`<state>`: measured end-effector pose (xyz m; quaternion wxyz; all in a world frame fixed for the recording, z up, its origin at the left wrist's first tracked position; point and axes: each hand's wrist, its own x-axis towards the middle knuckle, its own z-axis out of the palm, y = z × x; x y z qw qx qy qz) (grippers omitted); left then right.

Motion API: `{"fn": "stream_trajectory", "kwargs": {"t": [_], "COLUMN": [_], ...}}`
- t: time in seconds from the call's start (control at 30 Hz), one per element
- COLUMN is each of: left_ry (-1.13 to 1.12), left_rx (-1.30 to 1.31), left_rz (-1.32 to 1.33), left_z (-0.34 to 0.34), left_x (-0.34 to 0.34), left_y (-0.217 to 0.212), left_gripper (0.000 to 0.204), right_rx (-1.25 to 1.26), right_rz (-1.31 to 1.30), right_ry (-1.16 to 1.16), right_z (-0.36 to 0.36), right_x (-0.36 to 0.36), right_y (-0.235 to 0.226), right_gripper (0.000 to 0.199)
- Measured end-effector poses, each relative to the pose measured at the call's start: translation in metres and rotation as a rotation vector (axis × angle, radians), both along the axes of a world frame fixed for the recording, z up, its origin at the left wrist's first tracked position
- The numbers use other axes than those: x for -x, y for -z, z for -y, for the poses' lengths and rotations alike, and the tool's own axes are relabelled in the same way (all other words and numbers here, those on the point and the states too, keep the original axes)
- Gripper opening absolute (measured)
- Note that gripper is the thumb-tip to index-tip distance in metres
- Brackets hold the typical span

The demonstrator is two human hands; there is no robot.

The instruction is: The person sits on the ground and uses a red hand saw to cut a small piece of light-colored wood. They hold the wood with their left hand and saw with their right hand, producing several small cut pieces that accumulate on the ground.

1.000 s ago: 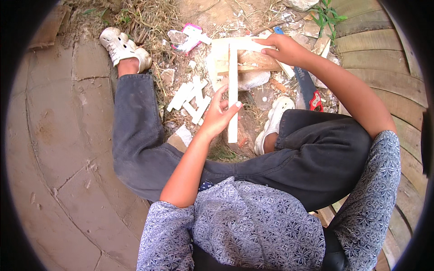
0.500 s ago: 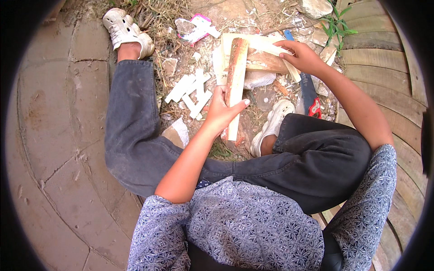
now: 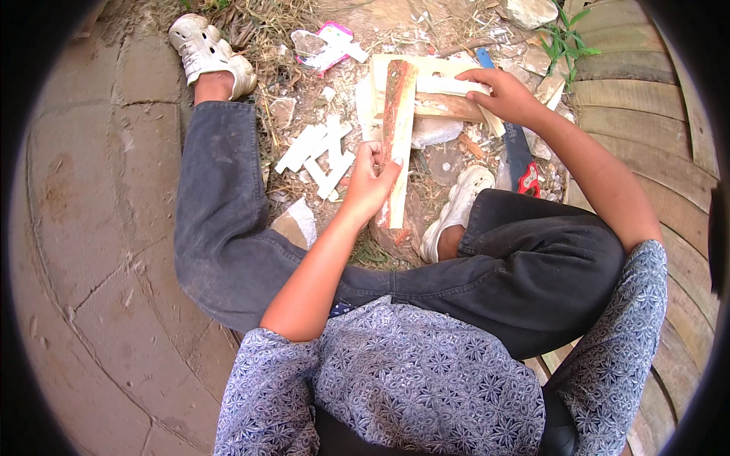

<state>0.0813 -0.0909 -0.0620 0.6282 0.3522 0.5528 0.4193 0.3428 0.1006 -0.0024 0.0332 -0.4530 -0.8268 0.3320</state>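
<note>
Upright in the picture stands a long split piece of wood (image 3: 397,144), reddish bark down one side and pale wood on the other. My left hand (image 3: 372,181) is closed around its lower half, thumb across the front. Beyond it lie a pale board and a brown-faced wood block (image 3: 449,107). Over these, my right hand (image 3: 508,97) pinches a thin pale wood strip (image 3: 455,87) between thumb and fingers. The strip's left end reaches close to the split piece. A handsaw (image 3: 518,152) with a dark blade and red handle lies below my right wrist.
White offcuts (image 3: 319,156) lie in a pile left of my left hand. A pink-edged wrapper (image 3: 332,47) is farther off. Stones (image 3: 530,13), wood chips and dry grass cover the ground between my white clogs (image 3: 458,209). Curved planks (image 3: 631,99) line the right side.
My left thumb has drawn in against the split piece, which has shifted slightly up. The pale strip in my right hand now shows more plainly; that hand has barely moved.
</note>
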Motion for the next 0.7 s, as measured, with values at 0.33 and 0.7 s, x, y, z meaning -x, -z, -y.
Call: {"fn": "stream_trajectory", "kwargs": {"t": [0.33, 0.7], "left_ry": [0.054, 0.057], "left_rx": [0.324, 0.302], "left_rz": [0.244, 0.335], "left_z": [-0.003, -0.011], "left_x": [0.016, 0.008], "left_y": [-0.008, -0.016], "left_gripper": [0.032, 0.036], "right_rx": [-0.048, -0.035], "right_rz": [-0.034, -0.597], "right_ry": [-0.041, 0.606], "right_z": [-0.001, -0.057], "right_x": [-0.002, -0.086], "right_y": [0.008, -0.059], "right_gripper": [0.033, 0.039]}}
